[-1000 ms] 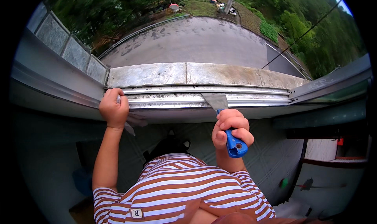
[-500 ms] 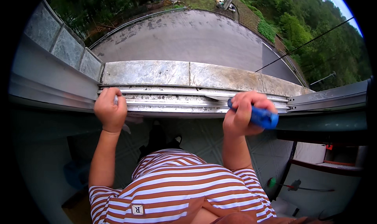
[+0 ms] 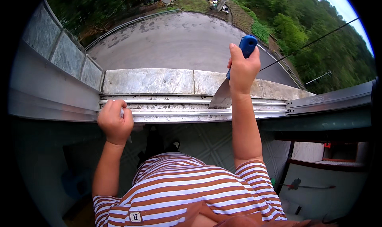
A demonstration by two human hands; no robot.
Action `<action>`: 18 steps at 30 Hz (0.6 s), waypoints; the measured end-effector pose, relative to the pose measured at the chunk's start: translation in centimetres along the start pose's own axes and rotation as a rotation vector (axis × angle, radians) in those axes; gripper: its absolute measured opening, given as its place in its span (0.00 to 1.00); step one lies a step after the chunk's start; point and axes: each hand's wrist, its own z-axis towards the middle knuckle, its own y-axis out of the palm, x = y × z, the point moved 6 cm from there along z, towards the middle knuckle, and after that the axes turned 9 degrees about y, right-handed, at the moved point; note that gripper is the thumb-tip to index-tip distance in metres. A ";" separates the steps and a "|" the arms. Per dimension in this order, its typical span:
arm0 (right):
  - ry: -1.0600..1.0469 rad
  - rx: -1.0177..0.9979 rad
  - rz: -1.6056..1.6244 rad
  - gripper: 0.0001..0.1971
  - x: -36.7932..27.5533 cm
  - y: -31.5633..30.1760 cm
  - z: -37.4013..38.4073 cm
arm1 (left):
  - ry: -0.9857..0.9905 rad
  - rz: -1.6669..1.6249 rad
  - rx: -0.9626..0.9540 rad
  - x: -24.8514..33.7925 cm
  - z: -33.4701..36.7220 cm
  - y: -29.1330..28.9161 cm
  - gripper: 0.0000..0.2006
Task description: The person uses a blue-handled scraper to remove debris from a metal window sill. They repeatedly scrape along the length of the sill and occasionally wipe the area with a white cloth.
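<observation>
Your right hand (image 3: 242, 70) is closed tight around the blue handle of a scraper (image 3: 232, 74). The scraper stands almost straight up and down in the picture, leaning only a little. Its blue handle sticks out above your fist, pointing away from you toward the road (image 3: 175, 40) far below. Its flat metal blade points down toward you, and the wide edge of the blade sits on the window track (image 3: 171, 105) (the silver rails that run from side to side along the bottom of the window opening). So the long way of the scraper goes across the rails, not along them.

The blade comes out from under your right hand and ends just below it, touching the track. Your right arm reaches out over the track, past the grey stone ledge (image 3: 151, 81) on the outside.

Your left hand (image 3: 115, 121) is well apart from the scraper, off to the left. It is curled shut over the near edge of the track, gripping the rail. It does not touch the scraper.

Your striped shirt (image 3: 191, 191) shows at the bottom, close under both arms. Green trees (image 3: 314, 32) stand beyond the road on the right.
</observation>
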 end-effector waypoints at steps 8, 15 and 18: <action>0.188 -0.071 -0.178 0.10 2.4 1.3 2.2 | 0.007 -0.026 -0.013 -0.3 0.0 -0.1 0.06; 0.343 -0.127 -0.175 0.10 2.5 1.6 2.8 | -0.011 -0.063 -0.030 -0.3 0.0 0.0 0.06; 0.342 -0.122 -0.175 0.10 2.5 1.7 2.7 | -0.019 -0.070 -0.048 -0.4 0.0 0.0 0.06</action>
